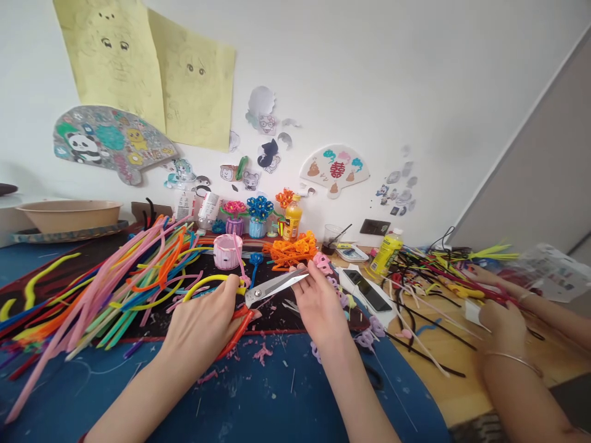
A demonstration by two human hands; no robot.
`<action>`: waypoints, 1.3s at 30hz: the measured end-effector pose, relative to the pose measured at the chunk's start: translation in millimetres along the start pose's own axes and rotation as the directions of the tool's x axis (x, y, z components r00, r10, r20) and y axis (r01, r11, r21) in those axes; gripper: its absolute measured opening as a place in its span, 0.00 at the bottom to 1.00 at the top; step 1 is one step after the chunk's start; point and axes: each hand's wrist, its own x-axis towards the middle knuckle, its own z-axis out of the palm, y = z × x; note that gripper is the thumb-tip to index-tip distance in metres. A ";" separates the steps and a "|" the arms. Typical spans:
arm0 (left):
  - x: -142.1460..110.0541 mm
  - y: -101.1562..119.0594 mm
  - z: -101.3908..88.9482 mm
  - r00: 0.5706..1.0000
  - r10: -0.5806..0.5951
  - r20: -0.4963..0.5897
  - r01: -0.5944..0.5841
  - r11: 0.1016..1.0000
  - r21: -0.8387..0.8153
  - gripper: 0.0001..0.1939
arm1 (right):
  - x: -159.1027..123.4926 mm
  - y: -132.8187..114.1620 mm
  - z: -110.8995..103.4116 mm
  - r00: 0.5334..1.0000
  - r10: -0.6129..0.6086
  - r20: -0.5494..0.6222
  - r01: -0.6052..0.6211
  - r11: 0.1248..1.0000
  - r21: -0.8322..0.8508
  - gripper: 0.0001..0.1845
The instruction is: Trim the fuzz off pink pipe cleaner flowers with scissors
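White wall (pixel 415 74) behind, bearing two yellow paper sheets with drawn eyes (pixel 198 101) and two decorated fan shapes (pixel 335 171); below, a blue cover (pixel 277 406) under a dark, red-edged mat (pixel 272 317). On that mat, one open pot ribbed in pink and white (pixel 224 253). Just beyond the pot, two potted flowers of fuzzy stems, one pink in purple (pixel 234 208), one blue in blue (pixel 260 208). Right of the pot, one heap of orange fuzzy loops (pixel 290 249), two plastic bottles, orange (pixel 292 216) and yellow (pixel 386 251), and one black phone (pixel 368 290). Left of the pot, a spread of multicoloured fuzzy stems (pixel 108 280), too many to count.

On the near side of the pot, one pair of metal scissors (pixel 258 294), between left hand (pixel 201 314) and right hand (pixel 318 301). Shiny in the blades, round at the pivot, with one yellow and one red-orange handle. Left hand curled tightly round the handles; right hand palm up, fingers loosely bent at the blade tips. Cannot tell if pinching anything small there. Farther right of the pot, a co-worker's two hands (pixel 505 323).
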 end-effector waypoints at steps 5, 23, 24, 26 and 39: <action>-0.9 -1.7 -1.5 1.000 0.009 0.020 -0.009 1.000 -0.009 0.17 | -2.0 0.4 1.1 1.000 -0.004 0.024 0.005 0.999 -0.035 0.09; -0.8 -2.8 -0.8 1.000 0.006 0.031 -0.006 1.000 -0.007 0.15 | -1.1 1.1 0.6 1.000 0.002 0.012 -0.002 0.999 -0.036 0.08; -0.8 -2.3 -0.2 1.000 0.005 0.029 -0.004 1.000 -0.031 0.16 | -0.1 1.1 -0.4 1.000 0.003 0.005 -0.003 0.999 -0.038 0.08; -0.6 -0.8 0.4 1.000 -0.007 0.023 0.010 0.994 -0.107 0.17 | 2.1 0.5 -2.6 1.000 -0.011 -0.010 0.010 0.998 -0.058 0.09; 4.5 -4.7 -1.0 0.979 -0.205 0.008 0.096 0.419 -0.903 0.19 | 3.9 0.0 -4.0 0.965 -0.257 0.046 0.257 0.903 -0.345 0.12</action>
